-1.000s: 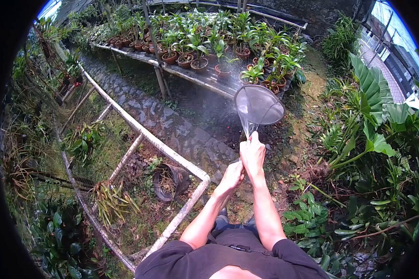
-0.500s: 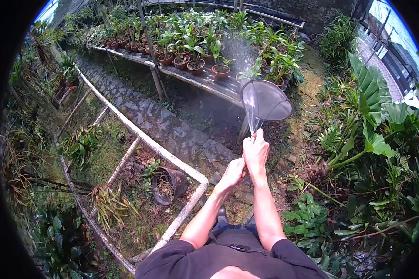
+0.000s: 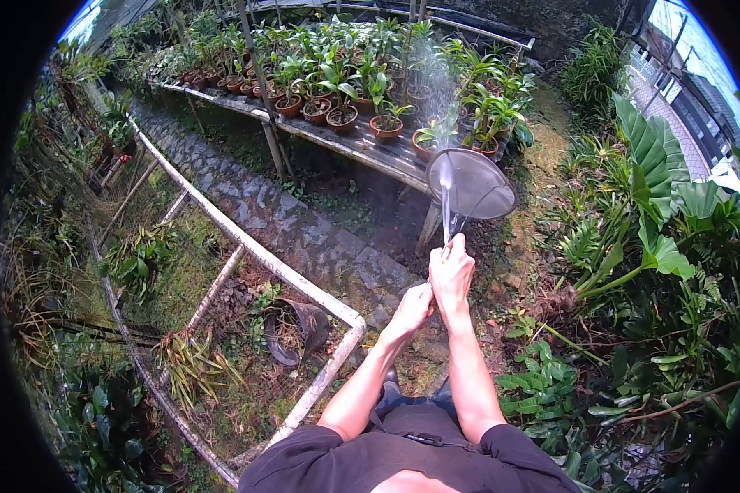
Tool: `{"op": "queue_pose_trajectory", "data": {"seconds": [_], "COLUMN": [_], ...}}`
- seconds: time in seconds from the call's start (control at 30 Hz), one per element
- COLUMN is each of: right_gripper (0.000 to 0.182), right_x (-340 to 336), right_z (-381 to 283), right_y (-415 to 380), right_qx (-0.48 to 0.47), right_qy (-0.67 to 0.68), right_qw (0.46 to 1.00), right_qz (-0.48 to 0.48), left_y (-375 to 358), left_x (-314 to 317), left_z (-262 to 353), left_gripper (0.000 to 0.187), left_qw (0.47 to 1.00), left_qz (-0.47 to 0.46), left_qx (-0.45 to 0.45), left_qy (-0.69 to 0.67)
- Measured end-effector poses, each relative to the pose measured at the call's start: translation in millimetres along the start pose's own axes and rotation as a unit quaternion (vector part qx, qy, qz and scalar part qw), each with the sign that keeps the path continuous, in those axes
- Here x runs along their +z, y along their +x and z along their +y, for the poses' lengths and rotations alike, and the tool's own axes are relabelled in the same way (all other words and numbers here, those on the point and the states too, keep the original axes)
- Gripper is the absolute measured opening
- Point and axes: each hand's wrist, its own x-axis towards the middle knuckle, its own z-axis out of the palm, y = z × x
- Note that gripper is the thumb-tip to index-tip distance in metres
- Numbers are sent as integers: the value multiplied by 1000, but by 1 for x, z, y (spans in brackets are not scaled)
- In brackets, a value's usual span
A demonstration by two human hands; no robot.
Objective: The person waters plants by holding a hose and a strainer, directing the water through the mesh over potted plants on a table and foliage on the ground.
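Note:
Both my hands are closed and meet in front of me. My right hand [image 3: 451,278] is wrapped round the short dark handle of a round mesh strainer [image 3: 487,191]. A water jet [image 3: 446,193] leaves the top of this hand, hits the mesh and breaks into spray [image 3: 437,90] over the plants. The hose end it comes from is hidden in my grip. Just below and to the left, my left hand [image 3: 412,307] is closed against my right; what it holds is covered by its fingers. Beyond the strainer, potted plants [image 3: 387,123] stand in terracotta pots on a slatted bench [image 3: 358,152].
A pale pipe frame [image 3: 255,260] with netting runs along my left. Inside it lies a tipped dark pot [image 3: 311,329]. A stone path [image 3: 304,230] passes before the bench. Large-leaved plants [image 3: 662,197] crowd my right side.
The strainer has dipped slightly, and the spray beyond it now rises higher and narrower over the pots. My hands keep nearly the same place and grip.

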Motion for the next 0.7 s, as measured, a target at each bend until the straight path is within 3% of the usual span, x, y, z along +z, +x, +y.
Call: {"op": "queue_pose_trajectory", "data": {"seconds": [0.13,0.23,0.7], "right_gripper": [14,15,13], "right_x": [9,14,5], "right_z": [16,21,25], "right_y": [-2,-3,-8], "right_qx": [-18,-21,-5], "right_qy": [0,-2,-47], "right_qw": [1000,1000,998], "right_qz": [6,7,-44], "left_y": [-2,-2,-8], "left_x": [3,5,11], "left_z": [-4,-12,-19], "left_gripper": [42,40,37], "left_qw": [999,999,998], "left_qz": [22,41,37], "left_qx": [-41,19,-47], "left_qy": [-11,5,7]}}
